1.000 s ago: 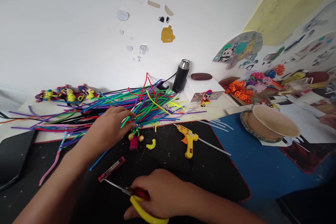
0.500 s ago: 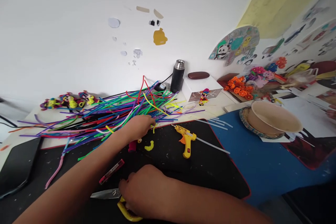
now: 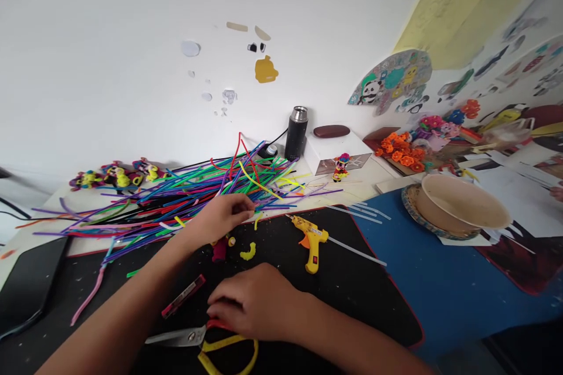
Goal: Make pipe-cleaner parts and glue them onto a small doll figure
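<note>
My left hand (image 3: 222,217) reaches into the edge of a big pile of coloured pipe cleaners (image 3: 185,193), its fingers pinched on one or more strands there. My right hand (image 3: 255,302) rests palm down on the black mat (image 3: 352,287), fingers curled over the top of the yellow-handled scissors (image 3: 206,343), which lie flat on the mat. A small pink and yellow pipe-cleaner figure (image 3: 220,248) and a curled yellow piece (image 3: 248,252) lie just below my left hand.
A yellow glue gun (image 3: 311,241) lies on the mat to the right, loose glue sticks (image 3: 360,211) behind it. A red pen-like stick (image 3: 183,296) lies near the scissors. A black flask (image 3: 296,132), white box (image 3: 334,149), beige bowl (image 3: 461,202) and finished figures (image 3: 116,173) stand farther back.
My left hand moved right along the pile's edge and pinched strands. My right hand let go of the scissors' loops, laid them on the mat and now rests over them.
</note>
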Available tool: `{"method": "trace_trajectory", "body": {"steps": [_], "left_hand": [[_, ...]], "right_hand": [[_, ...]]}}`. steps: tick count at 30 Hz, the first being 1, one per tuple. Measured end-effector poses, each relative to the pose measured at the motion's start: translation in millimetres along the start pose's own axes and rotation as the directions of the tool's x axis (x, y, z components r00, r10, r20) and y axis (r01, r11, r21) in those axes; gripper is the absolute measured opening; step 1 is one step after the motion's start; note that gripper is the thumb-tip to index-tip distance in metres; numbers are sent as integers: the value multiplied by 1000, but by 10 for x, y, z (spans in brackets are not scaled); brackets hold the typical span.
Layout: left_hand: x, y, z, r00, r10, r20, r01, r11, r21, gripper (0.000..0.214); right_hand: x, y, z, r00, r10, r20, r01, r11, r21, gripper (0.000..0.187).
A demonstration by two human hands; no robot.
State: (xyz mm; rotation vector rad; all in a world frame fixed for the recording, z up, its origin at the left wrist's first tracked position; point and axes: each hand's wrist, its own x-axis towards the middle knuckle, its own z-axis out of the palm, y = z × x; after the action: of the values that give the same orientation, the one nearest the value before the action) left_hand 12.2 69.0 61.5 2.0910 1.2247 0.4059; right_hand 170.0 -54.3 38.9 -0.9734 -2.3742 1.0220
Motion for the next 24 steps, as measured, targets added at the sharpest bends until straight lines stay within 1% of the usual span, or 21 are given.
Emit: {"method": "trace_trajectory", "body": {"steps": [1, 2, 3, 4, 5, 6, 7, 9, 12, 15, 17, 20, 24], "left_hand": [[-93, 26, -44, 997, -59, -42, 46, 966, -253, 24], [-186, 46, -80, 991, -121, -50, 83, 877, -473, 27], [-273, 61, -105, 977, -200, -76, 101, 744, -661, 31], [-348, 70, -118, 963, -259, -70, 104, 600, -793, 34], [-407, 73, -119, 954, -294, -52, 99, 478, -873, 36], [-449, 71, -109, 949, -312, -39, 88, 381, -920, 36], [-473, 66, -94, 948, -318, -26, 79, 311, -947, 35], [-483, 54, -58, 950, -312, -8, 67, 229, -971, 35], [-457, 60, -28, 952, -306, -10, 48, 181, -982, 38], [-448, 97, -27, 949, -314, -22, 33, 171, -985, 40], [-452, 120, -21, 948, -317, -21, 38, 180, -983, 40], [-453, 130, 11, 949, -313, -22, 46, 207, -977, 39], [-445, 135, 60, 956, -292, -12, 65, 253, -965, 38]], "right_hand": [[4, 52, -19, 994, 52, -94, -40, 991, 124, 17], [17, 102, -40, 977, 127, -174, -82, 966, 247, 19], [40, 145, -65, 948, 209, -239, -112, 925, 364, 22], [73, 180, -93, 915, 284, -285, -124, 873, 471, 26], [114, 205, -126, 881, 346, -323, -117, 821, 558, 30], [161, 217, -162, 852, 387, -352, -96, 777, 622, 32], [211, 218, -198, 829, 412, -379, -68, 745, 663, 34], [312, 193, -263, 798, 428, -424, -9, 712, 702, 38], [432, 131, -306, 772, 437, -462, 45, 687, 725, 42], [484, 114, -257, 748, 454, -483, 76, 665, 743, 43], [478, 147, -188, 735, 455, -503, 88, 671, 736, 43], [426, 247, -89, 721, 465, -514, 73, 687, 723, 42], [354, 370, -67, 693, 490, -528, 72, 683, 727, 40]]}}
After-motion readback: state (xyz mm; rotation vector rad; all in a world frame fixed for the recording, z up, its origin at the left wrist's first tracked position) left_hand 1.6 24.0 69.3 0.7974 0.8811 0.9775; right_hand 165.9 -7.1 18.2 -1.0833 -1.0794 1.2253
